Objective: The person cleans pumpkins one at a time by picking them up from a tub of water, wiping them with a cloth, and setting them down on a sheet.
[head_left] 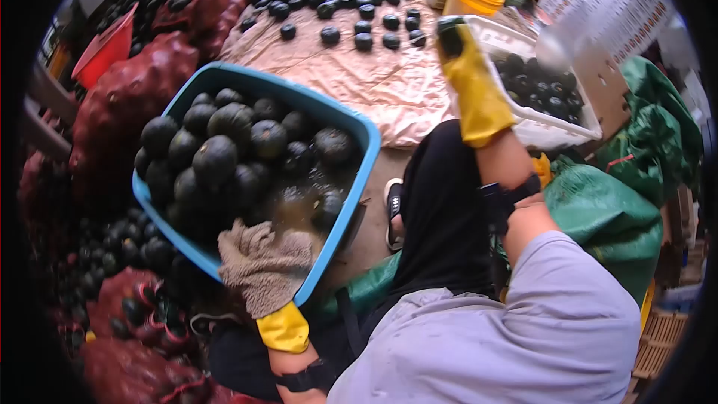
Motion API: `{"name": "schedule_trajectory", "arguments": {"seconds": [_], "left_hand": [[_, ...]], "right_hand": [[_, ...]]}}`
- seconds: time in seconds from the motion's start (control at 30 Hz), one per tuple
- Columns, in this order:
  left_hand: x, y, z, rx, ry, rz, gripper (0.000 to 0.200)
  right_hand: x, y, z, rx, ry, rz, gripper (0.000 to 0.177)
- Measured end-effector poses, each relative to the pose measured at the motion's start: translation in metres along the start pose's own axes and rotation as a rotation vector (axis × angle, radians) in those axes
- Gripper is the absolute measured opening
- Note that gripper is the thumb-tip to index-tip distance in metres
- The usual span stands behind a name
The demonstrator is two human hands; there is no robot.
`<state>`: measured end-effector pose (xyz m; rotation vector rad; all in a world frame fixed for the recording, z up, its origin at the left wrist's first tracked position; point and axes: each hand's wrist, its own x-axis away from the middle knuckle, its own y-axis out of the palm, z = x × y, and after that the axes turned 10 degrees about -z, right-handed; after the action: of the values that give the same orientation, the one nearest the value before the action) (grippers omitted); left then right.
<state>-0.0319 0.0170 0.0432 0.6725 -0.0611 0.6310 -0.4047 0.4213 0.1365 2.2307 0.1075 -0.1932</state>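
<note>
Left fingers [258, 254] grip blue tub [224, 72] holding dark fruit [215, 158].

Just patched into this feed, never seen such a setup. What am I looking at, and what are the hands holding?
There is no machine here. One camera sits on a person's head and looks down at their two gloved hands. The left hand, in a grey fabric glove over a yellow rubber cuff, grips the rim of a blue plastic tub full of dark green round fruits. The right hand, in a yellow rubber glove, reaches to a white plastic crate with more such fruits in it. I cannot tell whether it holds one. Beyond lie a beige sheet strewn with fruits and red mesh sacks.
</note>
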Motion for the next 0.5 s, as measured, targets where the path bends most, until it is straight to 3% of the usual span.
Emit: {"name": "schedule_trajectory", "arguments": {"seconds": [0.07, 0.13, 0.2, 0.23, 0.27, 0.3, 0.33, 0.37, 0.4, 0.43, 0.5], "left_hand": [[-0.016, -0.018, -0.006, 0.081, -0.064, 0.021, 0.058], [-0.023, -0.018, -0.010, 0.153, -0.095, 0.123, 0.055], [-0.025, -0.012, -0.011, 0.210, -0.117, 0.220, 0.050], [-0.017, 0.013, -0.002, 0.194, -0.111, 0.326, 0.042], [-0.024, -0.006, -0.019, 0.313, -0.062, 0.113, 0.034], [-0.026, -0.015, -0.024, 0.331, 0.008, -0.035, 0.028], [-0.025, -0.025, -0.028, 0.354, 0.075, -0.185, 0.026], [-0.021, -0.014, -0.024, 0.266, 0.158, -0.250, 0.027], [0.003, 0.016, 0.003, -0.053, 0.144, -0.044, 0.026], [0.003, 0.011, -0.009, -0.187, 0.252, -0.024, 0.021], [-0.039, -0.015, -0.061, -0.372, 0.338, -0.012, 0.010]], "right_hand": [[-0.009, -0.013, -0.021, -0.083, -0.157, 0.149, 0.036], [0.009, 0.011, 0.008, 0.025, -0.114, 0.030, 0.035], [0.052, 0.043, 0.069, 0.323, 0.145, -0.326, 0.033], [0.083, 0.059, 0.102, 0.663, 0.217, -0.677, 0.042], [0.125, 0.107, 0.109, 1.061, 0.581, -0.822, 0.042], [0.156, 0.124, 0.127, 1.260, 0.654, -1.014, 0.047], [0.162, 0.125, 0.165, 1.658, 0.614, -1.411, 0.061], [0.174, 0.115, 0.202, 1.655, 0.805, -1.627, 0.059], [0.187, 0.103, 0.237, 1.615, 0.998, -1.846, 0.058], [0.206, 0.118, 0.265, 2.080, 1.126, -1.939, 0.061], [0.207, 0.100, 0.278, 2.254, 1.001, -1.915, 0.060]]}}
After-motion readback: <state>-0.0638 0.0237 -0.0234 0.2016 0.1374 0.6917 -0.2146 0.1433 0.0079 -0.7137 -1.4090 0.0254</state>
